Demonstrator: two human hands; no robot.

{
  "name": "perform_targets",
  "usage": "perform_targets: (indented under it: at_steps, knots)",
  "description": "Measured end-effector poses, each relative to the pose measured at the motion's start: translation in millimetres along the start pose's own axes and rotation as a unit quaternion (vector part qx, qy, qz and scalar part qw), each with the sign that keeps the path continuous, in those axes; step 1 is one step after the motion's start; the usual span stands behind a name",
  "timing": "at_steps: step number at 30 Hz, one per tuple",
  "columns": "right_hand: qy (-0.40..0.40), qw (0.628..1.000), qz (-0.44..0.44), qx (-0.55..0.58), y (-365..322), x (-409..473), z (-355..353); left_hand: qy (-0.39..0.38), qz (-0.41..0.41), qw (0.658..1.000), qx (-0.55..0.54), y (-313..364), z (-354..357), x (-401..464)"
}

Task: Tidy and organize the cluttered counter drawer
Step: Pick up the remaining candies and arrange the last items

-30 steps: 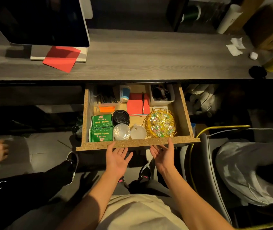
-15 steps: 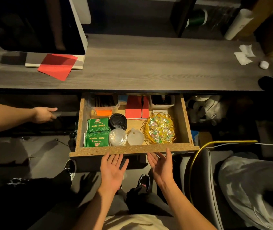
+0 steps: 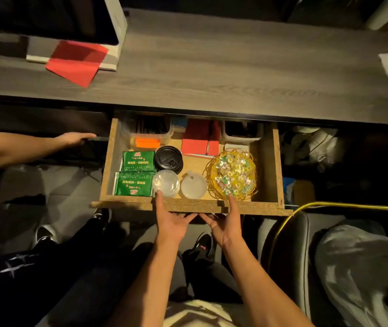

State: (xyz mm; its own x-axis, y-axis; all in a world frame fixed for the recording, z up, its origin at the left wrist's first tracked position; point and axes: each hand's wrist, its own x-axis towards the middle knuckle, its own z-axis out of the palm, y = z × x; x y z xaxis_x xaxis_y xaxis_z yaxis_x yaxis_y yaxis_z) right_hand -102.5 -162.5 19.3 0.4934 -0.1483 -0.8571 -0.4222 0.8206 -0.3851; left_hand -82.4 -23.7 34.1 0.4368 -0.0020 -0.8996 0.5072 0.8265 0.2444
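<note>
Where hands (image 3: 171,223) (image 3: 227,224) meet — seemingly chipboard drawer (image 3: 188,206)

Two green packets (image 3: 137,161), three lids (image 3: 168,159), one candy basket (image 3: 232,174)
</note>
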Motion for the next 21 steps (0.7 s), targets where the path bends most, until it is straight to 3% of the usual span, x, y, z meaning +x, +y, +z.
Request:
perform_targets:
  at_steps: [11,21]
  knots:
    - [-0.04,0.999,-0.025,0.003,-20,16,24,-0.097,-0.018,0.995,-0.021,18,19,33]
    - [-0.025,0.998,-0.052,0.003,-60,56,83,-0.107,-0.038,0.993,-0.014,56,83,64]
